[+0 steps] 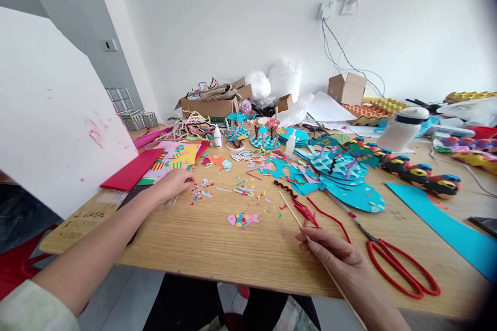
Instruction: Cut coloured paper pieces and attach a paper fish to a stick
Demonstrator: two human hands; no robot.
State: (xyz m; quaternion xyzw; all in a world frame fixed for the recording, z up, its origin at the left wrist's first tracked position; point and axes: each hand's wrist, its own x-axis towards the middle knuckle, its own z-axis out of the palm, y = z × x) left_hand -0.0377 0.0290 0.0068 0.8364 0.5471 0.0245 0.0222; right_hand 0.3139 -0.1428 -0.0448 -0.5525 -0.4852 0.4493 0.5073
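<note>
A thin wooden stick (290,208) is pinched in my right hand (341,258), its tip slanting up and left over the table. My left hand (174,186) is closed at the edge of the coloured paper sheets (186,152), beside a heap of tiny paper bits (202,190); what its fingers hold is hidden. Between the hands lies a pink paper fish (243,220) with coloured dots. Red pipe cleaners (336,220) and a dark curled pipe cleaner (285,187) lie just beyond my right hand. Red-handled scissors (404,266) rest to its right.
Two glue bottles, one white (218,137) and one clear (290,143), stand farther back. Blue paper discs (353,194) and scraps spread at the right, near a painted egg-carton caterpillar (423,173). A filled cardboard box (209,107) sits by the wall. A white board (58,114) rises at the left.
</note>
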